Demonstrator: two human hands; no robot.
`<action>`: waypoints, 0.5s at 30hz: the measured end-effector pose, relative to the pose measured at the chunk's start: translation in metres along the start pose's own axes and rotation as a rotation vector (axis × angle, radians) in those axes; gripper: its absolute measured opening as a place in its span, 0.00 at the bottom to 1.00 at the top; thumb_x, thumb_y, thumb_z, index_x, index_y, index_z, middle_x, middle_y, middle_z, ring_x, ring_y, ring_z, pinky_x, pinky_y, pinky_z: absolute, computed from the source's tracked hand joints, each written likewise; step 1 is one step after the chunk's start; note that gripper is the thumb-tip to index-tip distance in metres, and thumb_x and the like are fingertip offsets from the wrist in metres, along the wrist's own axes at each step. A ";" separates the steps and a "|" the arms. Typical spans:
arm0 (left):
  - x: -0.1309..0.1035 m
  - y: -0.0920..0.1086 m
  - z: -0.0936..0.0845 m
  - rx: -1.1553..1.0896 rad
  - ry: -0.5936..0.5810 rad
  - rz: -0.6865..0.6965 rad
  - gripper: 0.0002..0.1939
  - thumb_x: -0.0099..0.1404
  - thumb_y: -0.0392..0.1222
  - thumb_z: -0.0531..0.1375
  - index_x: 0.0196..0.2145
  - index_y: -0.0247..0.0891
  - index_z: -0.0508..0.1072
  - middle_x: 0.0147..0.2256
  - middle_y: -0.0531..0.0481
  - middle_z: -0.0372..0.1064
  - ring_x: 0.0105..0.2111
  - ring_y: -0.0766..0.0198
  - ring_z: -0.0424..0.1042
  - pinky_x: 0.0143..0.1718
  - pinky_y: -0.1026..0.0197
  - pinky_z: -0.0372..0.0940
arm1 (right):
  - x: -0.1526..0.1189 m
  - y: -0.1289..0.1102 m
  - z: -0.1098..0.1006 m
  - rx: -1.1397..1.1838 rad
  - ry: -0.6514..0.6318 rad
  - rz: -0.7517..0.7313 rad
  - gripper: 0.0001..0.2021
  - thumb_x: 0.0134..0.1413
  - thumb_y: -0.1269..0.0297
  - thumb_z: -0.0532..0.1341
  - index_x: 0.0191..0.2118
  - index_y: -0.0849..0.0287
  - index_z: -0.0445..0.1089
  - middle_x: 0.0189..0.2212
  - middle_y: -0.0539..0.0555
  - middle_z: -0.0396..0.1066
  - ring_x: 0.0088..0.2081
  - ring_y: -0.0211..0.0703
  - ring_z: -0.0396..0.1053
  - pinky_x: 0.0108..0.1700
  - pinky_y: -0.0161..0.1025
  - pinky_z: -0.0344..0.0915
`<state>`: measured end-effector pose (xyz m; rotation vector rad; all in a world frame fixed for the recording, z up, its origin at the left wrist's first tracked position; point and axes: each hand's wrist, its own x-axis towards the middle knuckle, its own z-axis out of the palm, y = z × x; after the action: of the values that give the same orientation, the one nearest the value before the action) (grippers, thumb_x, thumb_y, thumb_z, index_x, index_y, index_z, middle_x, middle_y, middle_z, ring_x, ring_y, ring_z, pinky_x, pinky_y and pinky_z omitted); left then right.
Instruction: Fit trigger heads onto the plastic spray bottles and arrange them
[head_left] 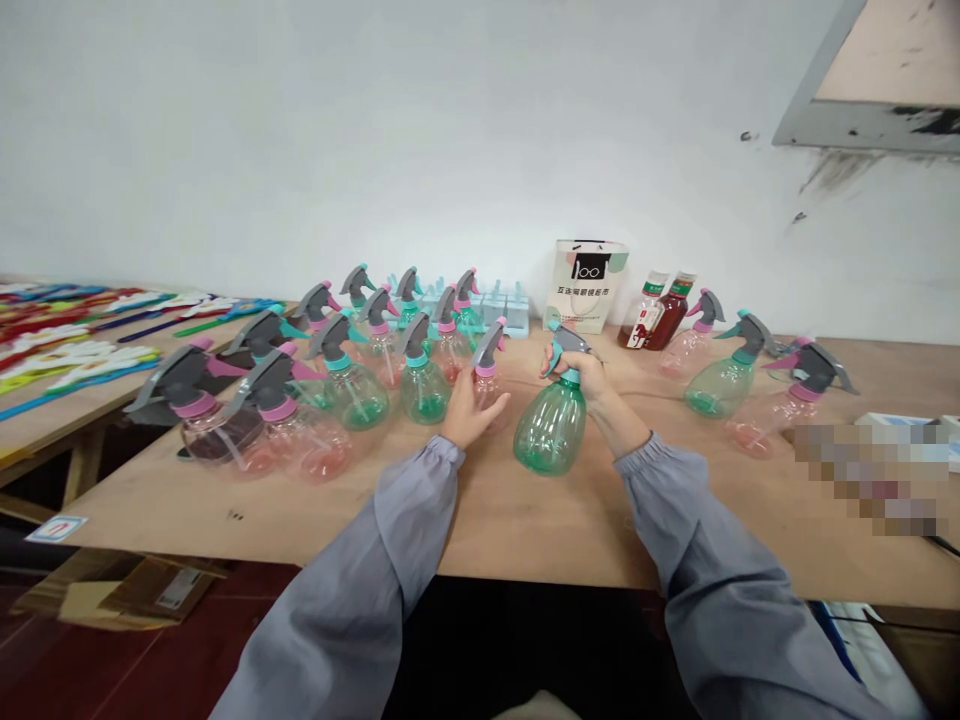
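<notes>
Pink and green spray bottles [358, 395] with grey heads, clustered on the left of the wooden worktop [525, 540]; left hand [466, 412], thumb and fingers apart, at the pink spray bottle [487, 372] on the cluster's right edge. Green spray bottle [551, 430], mid-worktop, its head and neck clamped in the right hand [583, 372]; three more bottles [721, 385] farther right.
</notes>
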<state>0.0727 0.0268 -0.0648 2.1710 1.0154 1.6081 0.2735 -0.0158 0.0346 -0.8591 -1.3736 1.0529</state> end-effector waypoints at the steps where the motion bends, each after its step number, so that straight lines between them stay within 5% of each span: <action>1: 0.000 0.000 0.000 -0.002 -0.004 -0.003 0.32 0.61 0.54 0.65 0.57 0.38 0.61 0.50 0.40 0.68 0.54 0.50 0.70 0.58 0.45 0.63 | 0.001 0.001 -0.004 -0.031 0.024 -0.034 0.06 0.30 0.64 0.56 0.23 0.54 0.66 0.25 0.52 0.72 0.35 0.50 0.72 0.40 0.46 0.68; 7: -0.001 -0.001 0.002 0.005 0.015 0.006 0.31 0.61 0.53 0.65 0.56 0.36 0.62 0.49 0.38 0.68 0.53 0.48 0.70 0.57 0.44 0.64 | 0.004 0.007 -0.060 -0.402 0.383 -0.217 0.12 0.39 0.63 0.59 0.35 0.52 0.73 0.34 0.52 0.77 0.45 0.51 0.73 0.55 0.50 0.65; 11: -0.002 -0.002 0.002 0.005 0.012 -0.010 0.30 0.60 0.51 0.65 0.55 0.37 0.62 0.49 0.39 0.68 0.53 0.49 0.70 0.57 0.45 0.65 | 0.003 0.016 -0.098 -0.534 0.596 -0.235 0.13 0.42 0.59 0.61 0.36 0.57 0.72 0.33 0.54 0.75 0.40 0.51 0.72 0.49 0.51 0.68; 15: -0.002 -0.001 0.001 -0.002 0.012 -0.010 0.30 0.60 0.51 0.66 0.55 0.37 0.62 0.49 0.39 0.68 0.53 0.49 0.71 0.57 0.45 0.65 | 0.001 0.025 -0.114 -0.568 0.695 -0.323 0.17 0.46 0.55 0.63 0.42 0.57 0.70 0.36 0.55 0.73 0.38 0.48 0.70 0.46 0.49 0.69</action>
<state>0.0729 0.0266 -0.0676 2.1544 1.0258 1.6188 0.3843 0.0058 0.0056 -1.2158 -1.1466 0.0624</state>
